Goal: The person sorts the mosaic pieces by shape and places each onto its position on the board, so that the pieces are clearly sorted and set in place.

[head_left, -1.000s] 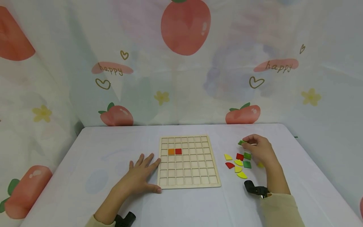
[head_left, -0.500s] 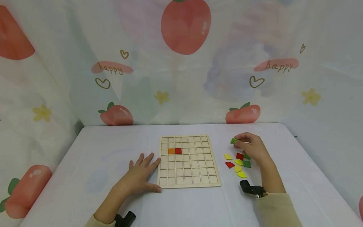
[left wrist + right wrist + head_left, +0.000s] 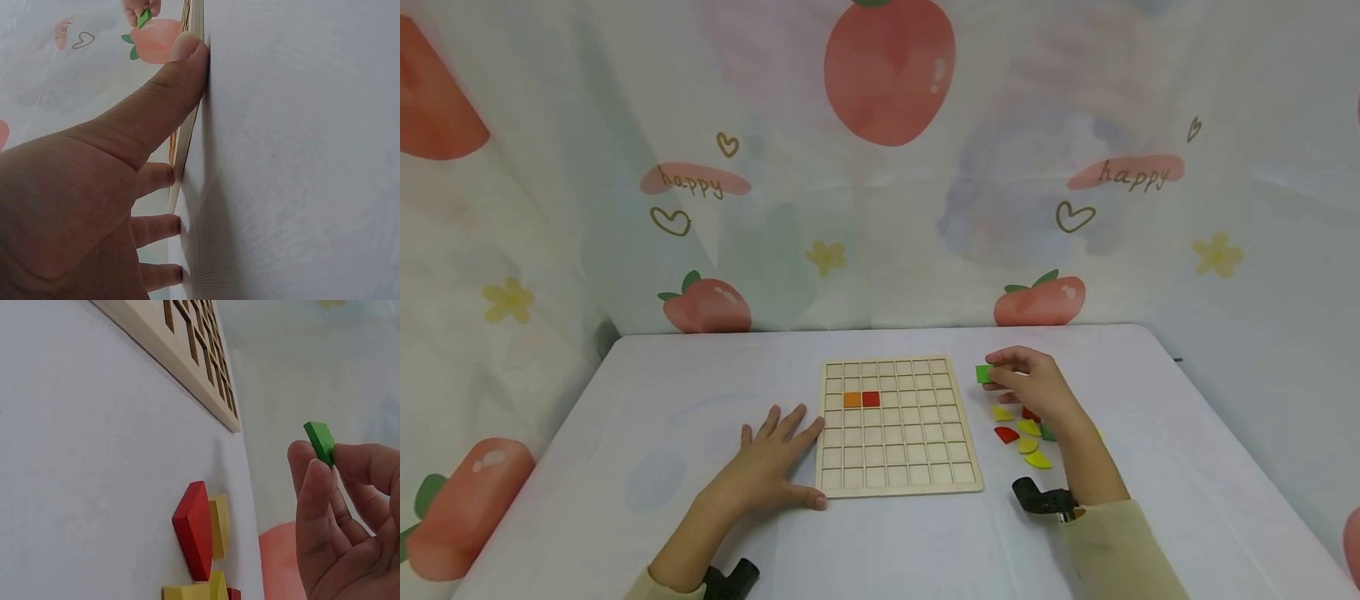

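Note:
A wooden grid board (image 3: 899,427) lies mid-table, with an orange square tile (image 3: 852,400) and a red square tile (image 3: 870,399) side by side in its cells. My left hand (image 3: 771,462) is spread at the board's left edge; in the left wrist view its thumb (image 3: 181,69) touches that edge. Between thumb and fingertips my right hand (image 3: 1033,385) pinches a green square tile (image 3: 321,442), held up off the table to the right of the board. The right wrist view shows the tile tilted, with its lower part covered by the fingers.
Below the right hand lie several loose pieces: yellow quarter-rounds (image 3: 1038,460), a red quarter-round (image 3: 1006,435), a partly hidden red piece (image 3: 1031,414) and a green one (image 3: 1048,432). A printed cloth (image 3: 880,208) hangs behind the table.
My right hand has moved left toward the board, carrying the green tile away from above the loose pieces. The left hand has stayed at the board's edge.

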`<state>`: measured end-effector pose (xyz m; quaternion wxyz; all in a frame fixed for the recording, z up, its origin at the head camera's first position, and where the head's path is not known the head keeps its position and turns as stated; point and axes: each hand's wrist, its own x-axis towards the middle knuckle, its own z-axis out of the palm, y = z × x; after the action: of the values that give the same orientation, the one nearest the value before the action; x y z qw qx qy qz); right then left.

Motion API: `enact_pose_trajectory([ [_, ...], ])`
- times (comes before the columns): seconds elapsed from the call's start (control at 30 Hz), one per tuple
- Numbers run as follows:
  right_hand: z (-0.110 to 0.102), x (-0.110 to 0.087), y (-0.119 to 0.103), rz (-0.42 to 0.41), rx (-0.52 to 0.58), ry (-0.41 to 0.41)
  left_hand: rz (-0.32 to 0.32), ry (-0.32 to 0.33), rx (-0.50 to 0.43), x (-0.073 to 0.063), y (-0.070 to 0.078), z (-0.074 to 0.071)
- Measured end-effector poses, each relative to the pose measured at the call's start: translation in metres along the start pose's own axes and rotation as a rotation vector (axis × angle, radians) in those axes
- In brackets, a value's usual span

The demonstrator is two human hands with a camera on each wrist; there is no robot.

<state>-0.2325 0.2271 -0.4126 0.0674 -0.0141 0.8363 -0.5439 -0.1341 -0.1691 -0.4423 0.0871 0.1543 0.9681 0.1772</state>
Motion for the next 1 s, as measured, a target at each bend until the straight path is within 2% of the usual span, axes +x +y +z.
enact_pose_trajectory([
  [0.17, 0.007, 0.004, -0.004, 0.002, 0.039, -0.022, -0.001, -0.001, -0.003, 0.0, -0.001, 0.001],
  [0.4, 0.019, 0.006, -0.011, -0.037, 0.06, -0.058, 0.003, 0.003, 0.0, 0.0, -0.001, 0.001],
  [0.77, 0.037, 0.013, -0.021, -0.038, 0.097, -0.079, 0.003, 0.004, -0.005, -0.001, 0.002, -0.003],
  [1.0, 0.045, 0.015, -0.026, -0.084, 0.119, -0.113, 0.004, 0.011, -0.001, 0.0, 0.001, -0.001],
])
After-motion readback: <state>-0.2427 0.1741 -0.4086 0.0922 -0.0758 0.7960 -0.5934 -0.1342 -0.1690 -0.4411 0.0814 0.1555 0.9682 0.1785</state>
